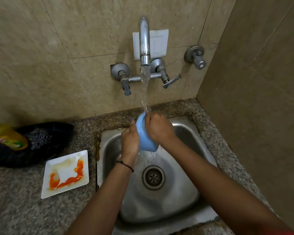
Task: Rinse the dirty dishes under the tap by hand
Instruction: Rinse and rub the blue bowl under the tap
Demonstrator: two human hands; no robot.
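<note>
Both of your hands are closed on a blue cup [145, 138], which you hold tilted over the far part of the steel sink [185, 131]. Your left hand [130, 141] grips the cup's left side, thumb pointing up along the rim. Your right hand [158, 128] clasps it from the right, fingers curled over the top edge. Water runs from the tap [144, 43] on the far wall straight down onto the cup's rim and drips off its lower end into the sink. A dark cord sits on your left wrist. On the table [15, 209] left of the sink lies a square white plate [65, 173] smeared with orange sauce. Farther left, a yellow bottle [8, 138] rests against a black bag [46, 141].
</note>
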